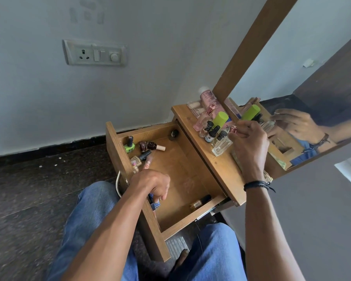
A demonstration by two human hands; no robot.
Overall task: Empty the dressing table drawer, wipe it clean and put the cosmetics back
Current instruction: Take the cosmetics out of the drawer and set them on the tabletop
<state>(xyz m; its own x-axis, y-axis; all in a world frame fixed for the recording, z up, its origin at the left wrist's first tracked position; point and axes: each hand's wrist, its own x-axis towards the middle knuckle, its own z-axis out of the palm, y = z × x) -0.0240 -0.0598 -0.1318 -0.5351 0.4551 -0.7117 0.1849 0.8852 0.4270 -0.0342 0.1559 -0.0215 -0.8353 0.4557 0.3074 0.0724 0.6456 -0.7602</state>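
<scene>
The wooden drawer (182, 173) is pulled out wide. Several nail polish bottles lie in its far left corner, among them a green one (129, 146) and a dark brown one (153, 146); a small bottle (200, 202) lies at the near right. My left hand (153, 184) is inside the drawer at its front wall, closed on a small blue item (154, 202). My right hand (249, 140) is over the table top (221, 165), fingers pinched on the rose-gold cap of a clear glass perfume bottle (222, 146). Several small bottles and a lime-capped tube (220, 118) stand there.
A wood-framed mirror (312, 78) rises at the right behind the table top and reflects my hand. A wall with a switch plate (94, 52) is behind the drawer. My jeans-clad knees (215, 250) are under the drawer; dark stone floor lies at the left.
</scene>
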